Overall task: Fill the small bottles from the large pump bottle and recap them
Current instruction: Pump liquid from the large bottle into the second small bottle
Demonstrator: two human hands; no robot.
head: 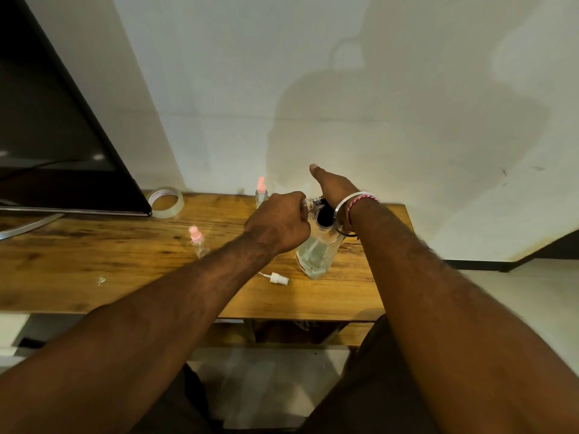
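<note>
Gripping a small clear bottle in our curled left hand, we hold its mouth at the spout of the large pump bottle, upright just to its right. Our right hand presses flat on the pump. Left stand two pink-capped bottles; a loose white sprayer lies nearer us.

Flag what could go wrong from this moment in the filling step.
1. The left hand grips a small bottle at the pump of the large bottle, with the right hand on top; a misaligned squirt could spill onto the wooden table.
2. The loose white spray cap lies near the left forearm and might get swept off.
3. The pink-capped bottle stands beside that forearm and could be knocked over.
</note>
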